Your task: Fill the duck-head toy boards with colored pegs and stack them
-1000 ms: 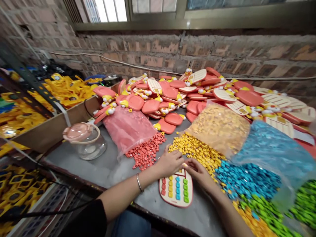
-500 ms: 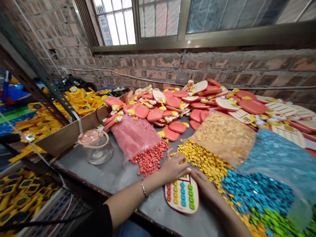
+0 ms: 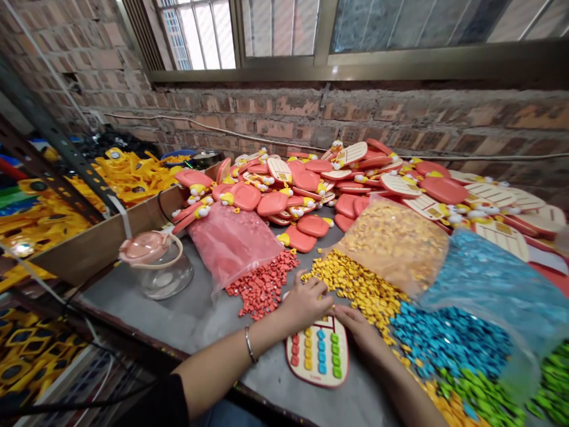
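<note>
A cream board with a red rim (image 3: 311, 370) lies on the grey table, carrying columns of red, yellow, blue and green pieces. My left hand (image 3: 306, 303), with a bracelet at the wrist, rests over the board's top end, its fingers bent around that end. My right hand (image 3: 355, 323) is at the board's upper right, thumb and fingertips pressed together near my left fingertips. Whatever lies between the right fingertips is too small to make out. Just beyond my hands are loose red pieces (image 3: 262, 287) and yellow pieces (image 3: 364, 293).
Blue pieces (image 3: 453, 338) and green pieces (image 3: 482, 394) lie right, beside a blue bag (image 3: 502, 290). A pink bag (image 3: 235, 240) and orange bag (image 3: 395, 237) stand behind. Red-backed boards (image 3: 444, 190) are heaped along the wall. A lidded glass jar (image 3: 164, 276) stands left.
The whole view has shifted, so the scene appears slightly further left. Both hands stay at the board's top end, with only slight finger movement.
</note>
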`<state>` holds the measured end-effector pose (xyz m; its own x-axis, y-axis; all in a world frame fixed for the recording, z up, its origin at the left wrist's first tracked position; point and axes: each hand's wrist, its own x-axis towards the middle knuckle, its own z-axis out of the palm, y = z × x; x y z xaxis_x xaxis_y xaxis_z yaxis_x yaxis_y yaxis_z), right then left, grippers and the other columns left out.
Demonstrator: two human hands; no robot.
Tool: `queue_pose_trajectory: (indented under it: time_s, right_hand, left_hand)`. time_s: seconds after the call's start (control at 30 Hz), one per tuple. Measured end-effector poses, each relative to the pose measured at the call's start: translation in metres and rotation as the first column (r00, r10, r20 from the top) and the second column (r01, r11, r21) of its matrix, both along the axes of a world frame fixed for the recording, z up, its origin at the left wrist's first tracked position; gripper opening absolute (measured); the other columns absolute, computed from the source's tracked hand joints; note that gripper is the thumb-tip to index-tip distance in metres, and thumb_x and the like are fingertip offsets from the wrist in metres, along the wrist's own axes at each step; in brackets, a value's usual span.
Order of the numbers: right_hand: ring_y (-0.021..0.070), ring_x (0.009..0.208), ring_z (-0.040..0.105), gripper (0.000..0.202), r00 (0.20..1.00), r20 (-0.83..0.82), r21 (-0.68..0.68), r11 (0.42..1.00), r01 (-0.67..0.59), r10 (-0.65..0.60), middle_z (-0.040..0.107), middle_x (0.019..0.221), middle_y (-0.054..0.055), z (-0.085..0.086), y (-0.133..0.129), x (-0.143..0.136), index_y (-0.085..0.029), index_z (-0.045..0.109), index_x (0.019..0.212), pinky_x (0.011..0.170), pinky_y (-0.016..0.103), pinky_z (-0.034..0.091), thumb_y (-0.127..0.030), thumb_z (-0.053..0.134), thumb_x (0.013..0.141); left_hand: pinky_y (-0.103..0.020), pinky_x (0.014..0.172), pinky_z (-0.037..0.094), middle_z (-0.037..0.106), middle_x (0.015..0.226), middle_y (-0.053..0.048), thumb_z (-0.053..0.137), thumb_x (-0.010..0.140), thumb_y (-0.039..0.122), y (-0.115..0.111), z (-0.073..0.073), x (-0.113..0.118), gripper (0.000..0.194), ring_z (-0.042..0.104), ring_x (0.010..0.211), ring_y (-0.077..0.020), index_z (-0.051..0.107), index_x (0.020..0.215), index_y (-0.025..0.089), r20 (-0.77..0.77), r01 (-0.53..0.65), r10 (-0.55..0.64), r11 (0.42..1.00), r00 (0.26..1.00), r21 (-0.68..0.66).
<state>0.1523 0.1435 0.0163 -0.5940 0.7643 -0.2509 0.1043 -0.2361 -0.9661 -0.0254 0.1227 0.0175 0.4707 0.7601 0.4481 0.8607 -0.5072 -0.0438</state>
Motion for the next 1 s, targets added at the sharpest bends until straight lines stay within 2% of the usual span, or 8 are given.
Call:
queue_pose_trajectory:
  time_s: [0.13,0.17,0.3,0.37,0.53,0.73,0.83,1.0]
  right_hand:
    - [0.0214,0.068,0.060,0.047,0.998,0.021,0.023,0.997,0.067,-0.068,0.068,0.072,0.004,-0.003,-0.001,0.000,-0.018,0.072,0.072,0.065,0.032,0.047,-0.064,0.072,0.065]
    - [0.0206,0.067,0.059,0.047,0.996,0.020,0.033,0.996,0.087,-0.087,0.067,0.071,0.004,-0.004,-0.001,0.000,-0.018,0.072,0.071,0.063,0.031,0.046,-0.065,0.072,0.065]
    - [0.0177,0.060,0.052,0.052,0.989,0.031,0.097,0.985,0.139,-0.143,0.061,0.063,0.003,-0.005,-0.002,0.000,-0.017,0.068,0.065,0.056,0.028,0.040,-0.069,0.071,0.062]
    - [0.0166,0.059,0.048,0.052,0.988,0.040,0.132,0.981,0.141,-0.147,0.058,0.061,0.002,-0.005,-0.002,-0.001,-0.017,0.066,0.062,0.055,0.028,0.038,-0.069,0.070,0.063]
    - [0.0151,0.057,0.044,0.054,0.989,0.055,0.183,0.975,0.128,-0.140,0.053,0.057,0.001,-0.003,-0.004,-0.002,-0.016,0.063,0.060,0.053,0.027,0.034,-0.070,0.067,0.066]
    - [0.0132,0.054,0.042,0.055,0.985,0.050,0.174,0.972,0.156,-0.167,0.050,0.054,0.000,-0.003,-0.007,-0.003,-0.015,0.060,0.058,0.049,0.025,0.032,-0.069,0.068,0.066]
    - [0.0137,0.054,0.045,0.054,0.982,0.045,0.190,0.967,0.171,-0.183,0.052,0.055,0.001,-0.006,-0.008,-0.002,-0.015,0.060,0.058,0.050,0.024,0.034,-0.068,0.067,0.067]
    - [0.0160,0.058,0.052,0.054,0.977,0.026,0.219,0.955,0.202,-0.212,0.059,0.060,0.003,-0.009,-0.009,-0.002,-0.015,0.064,0.063,0.052,0.025,0.039,-0.068,0.066,0.069]
  left_hand:
    - [-0.051,0.102,0.020,0.063,0.094,-0.002,0.044,0.097,0.038,0.000,-0.004,0.002,0.022,0.054,0.097,-0.0192,0.059,0.093,0.023,0.015,0.032,-0.032,0.999,0.999,0.044]
    - [-0.050,0.103,0.019,0.063,0.095,-0.002,0.044,0.097,0.041,-0.001,-0.004,0.002,0.024,0.054,0.098,-0.0197,0.058,0.094,0.022,0.012,0.045,-0.046,0.998,0.999,0.042]
    - [-0.051,0.105,0.019,0.063,0.101,-0.006,0.040,0.085,0.072,-0.004,0.001,0.001,0.058,0.053,0.105,-0.0249,0.058,0.102,0.019,0.016,0.102,-0.102,0.995,0.995,-0.005]
    - [-0.051,0.104,0.019,0.064,0.101,-0.007,0.036,0.082,0.078,-0.005,0.004,0.001,0.067,0.052,0.106,-0.0261,0.058,0.102,0.018,0.026,0.107,-0.106,0.994,0.994,-0.023]
    - [-0.051,0.104,0.020,0.064,0.101,-0.007,0.038,0.082,0.077,-0.008,0.006,0.002,0.065,0.052,0.105,-0.0256,0.058,0.099,0.017,0.015,0.094,-0.094,0.995,0.995,-0.035]
    - [-0.050,0.101,0.025,0.062,0.105,-0.009,0.034,0.085,0.075,-0.009,0.007,0.004,0.065,0.052,0.104,-0.0250,0.058,0.102,0.016,0.026,0.077,-0.076,0.996,0.997,-0.036]
    - [-0.050,0.098,0.028,0.060,0.114,-0.010,0.037,0.086,0.072,-0.008,0.008,0.002,0.063,0.051,0.107,-0.0264,0.057,0.110,0.018,0.046,0.022,-0.020,0.999,0.999,-0.050]
    - [-0.049,0.099,0.029,0.061,0.114,-0.009,0.042,0.087,0.067,-0.007,0.011,0.000,0.053,0.054,0.105,-0.0256,0.059,0.108,0.021,0.063,-0.019,0.024,0.997,0.998,-0.078]
